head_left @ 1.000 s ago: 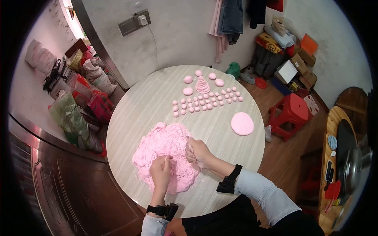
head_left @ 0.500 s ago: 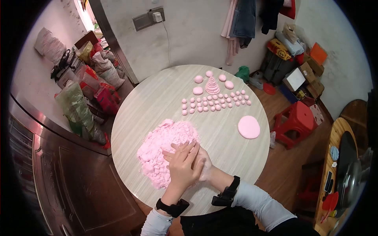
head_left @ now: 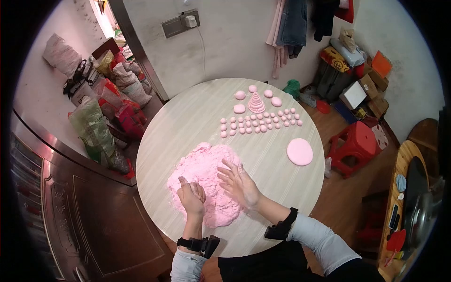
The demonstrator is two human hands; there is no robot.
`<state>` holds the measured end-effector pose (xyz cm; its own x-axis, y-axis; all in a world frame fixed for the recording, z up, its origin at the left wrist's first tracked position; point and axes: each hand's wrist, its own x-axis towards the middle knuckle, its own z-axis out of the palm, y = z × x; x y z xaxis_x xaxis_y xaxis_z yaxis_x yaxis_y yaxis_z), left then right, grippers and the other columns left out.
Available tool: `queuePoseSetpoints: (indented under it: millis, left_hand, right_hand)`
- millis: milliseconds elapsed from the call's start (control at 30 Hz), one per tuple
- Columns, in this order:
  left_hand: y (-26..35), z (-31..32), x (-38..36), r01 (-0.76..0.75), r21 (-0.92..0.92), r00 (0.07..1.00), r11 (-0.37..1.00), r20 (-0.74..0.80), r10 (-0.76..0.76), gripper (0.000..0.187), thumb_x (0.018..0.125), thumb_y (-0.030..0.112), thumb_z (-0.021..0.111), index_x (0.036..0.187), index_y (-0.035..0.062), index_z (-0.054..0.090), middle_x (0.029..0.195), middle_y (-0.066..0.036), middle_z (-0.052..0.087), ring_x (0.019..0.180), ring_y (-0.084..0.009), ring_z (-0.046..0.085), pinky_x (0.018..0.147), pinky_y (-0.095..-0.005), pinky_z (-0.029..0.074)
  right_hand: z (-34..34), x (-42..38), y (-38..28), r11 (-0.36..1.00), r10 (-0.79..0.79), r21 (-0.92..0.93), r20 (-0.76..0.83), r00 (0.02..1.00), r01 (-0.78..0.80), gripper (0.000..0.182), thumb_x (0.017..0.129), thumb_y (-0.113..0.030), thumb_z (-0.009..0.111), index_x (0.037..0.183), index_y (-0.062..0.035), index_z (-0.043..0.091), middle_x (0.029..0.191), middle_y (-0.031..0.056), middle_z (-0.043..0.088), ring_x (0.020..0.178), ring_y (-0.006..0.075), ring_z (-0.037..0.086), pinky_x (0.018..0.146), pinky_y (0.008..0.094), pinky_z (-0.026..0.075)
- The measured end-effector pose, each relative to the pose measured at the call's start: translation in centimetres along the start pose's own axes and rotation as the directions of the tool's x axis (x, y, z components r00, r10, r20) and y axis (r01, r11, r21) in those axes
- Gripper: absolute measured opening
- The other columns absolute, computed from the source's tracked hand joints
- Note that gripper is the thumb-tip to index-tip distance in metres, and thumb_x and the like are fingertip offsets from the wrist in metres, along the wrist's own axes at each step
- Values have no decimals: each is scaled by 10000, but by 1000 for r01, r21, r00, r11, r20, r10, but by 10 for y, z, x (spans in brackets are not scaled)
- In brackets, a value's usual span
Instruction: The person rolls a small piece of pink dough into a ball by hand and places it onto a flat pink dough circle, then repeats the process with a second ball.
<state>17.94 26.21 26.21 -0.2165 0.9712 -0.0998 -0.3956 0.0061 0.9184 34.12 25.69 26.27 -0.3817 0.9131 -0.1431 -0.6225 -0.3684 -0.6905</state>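
A broad, crumbly heap of pink dough (head_left: 206, 162) lies on the near left part of the round table. Over its left side is my left hand (head_left: 191, 196), fingers curled in and thumb pointing up; the inside of the fist is hidden, so I cannot tell what it holds. My right hand (head_left: 242, 188) is spread open at the heap's right edge, with whitish residue on the fingers and nothing in its grasp. Farther back stand a tiered pink cone (head_left: 256, 103) and rows of small pink balls (head_left: 253, 123). A flat pink disc (head_left: 299, 152) rests at the right.
Larger pink lumps (head_left: 239, 109) surround the cone on the pale round table (head_left: 159, 141). A red stool (head_left: 352, 146) stands to the right, beside a wooden side table (head_left: 394, 188). Bags (head_left: 94, 124) are piled at the left near a dark door (head_left: 103, 225).
My hands have parted from being pressed together over the dough. The left has moved left and curled up; the right has spread open beside the heap. The view has shifted slightly.
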Motion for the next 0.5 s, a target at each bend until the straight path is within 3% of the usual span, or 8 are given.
queuePoseSetpoints:
  millis: [100, 133, 167, 200, 233, 267, 400, 500]
  left_hand:
    - [16, 6, 3, 138, -239, 986, 961, -54, -155, 588, 979, 490, 351, 500, 170, 230, 397, 14, 258, 333, -92, 258, 339, -239, 218]
    - [14, -9, 6, 201, -389, 970, 899, 208, -126, 492, 989, 444, 362, 661, 103, 498, 575, -43, 501, 446, -103, 422, 390, -211, 315]
    - [12, -7, 5, 191, -390, 972, 901, 201, -119, 492, 989, 444, 362, 661, 103, 498, 575, -43, 501, 446, -103, 422, 390, -211, 315]
    - [22, 14, -3, 226, -319, 974, 920, 53, -221, 403, 986, 441, 368, 906, 71, 508, 710, -66, 536, 524, -125, 465, 433, -213, 376]
    - [28, 27, -6, 275, -253, 947, 928, -99, -307, 456, 984, 439, 374, 1152, 40, 518, 845, -90, 571, 602, -148, 507, 476, -215, 438]
    - [2, -6, 4, 162, 119, 962, 980, 203, -184, 572, 992, 434, 304, 1430, 70, 247, 1258, -175, 489, 1011, -243, 564, 798, -292, 517]
    - [13, 6, -11, 205, -111, 942, 973, 291, -165, 578, 991, 433, 279, 1437, 67, 232, 1323, -183, 427, 1114, -259, 494, 891, -324, 453]
    - [29, 20, -26, 260, -338, 925, 904, 357, -132, 585, 989, 432, 255, 1443, 65, 217, 1387, -192, 365, 1216, -275, 424, 984, -357, 389]
  right_hand:
    - [10, 6, -2, 986, -97, -131, 24, 995, 100, 678, 963, -561, 187, 1468, -109, 164, 1500, 170, 181, 1391, 305, 187, 1138, 425, 131]
    - [16, 6, -5, 872, -259, -404, 94, 961, 275, 648, 972, -520, 229, 1454, -88, 196, 1478, 191, 214, 1374, 325, 223, 1126, 447, 151]
    - [23, 5, -9, 654, -391, -624, 205, 897, 427, 618, 981, -479, 271, 1440, -67, 228, 1455, 212, 248, 1358, 345, 259, 1114, 470, 172]
    - [31, 7, -10, 394, -496, -741, 326, 805, 543, 600, 970, -441, 336, 1418, -45, 278, 1431, 236, 278, 1329, 392, 293, 1100, 494, 200]
    - [42, 7, -8, 393, -498, -740, 327, 803, 545, 600, 970, -441, 336, 1418, -45, 278, 1431, 236, 278, 1329, 392, 293, 1100, 494, 200]
    - [54, 9, -5, 237, -476, -779, 428, 768, 581, 620, 954, -452, 364, 1419, -49, 281, 1431, 242, 278, 1327, 404, 287, 1099, 502, 201]
    - [88, 16, 7, -199, -341, -766, 639, 689, 612, 672, 908, -467, 439, 1421, -58, 292, 1438, 250, 273, 1319, 418, 289, 1089, 526, 210]
    - [94, 17, -5, -333, -298, -745, 664, 685, 578, 684, 899, -475, 449, 1425, -68, 292, 1443, 245, 277, 1318, 408, 298, 1087, 530, 212]
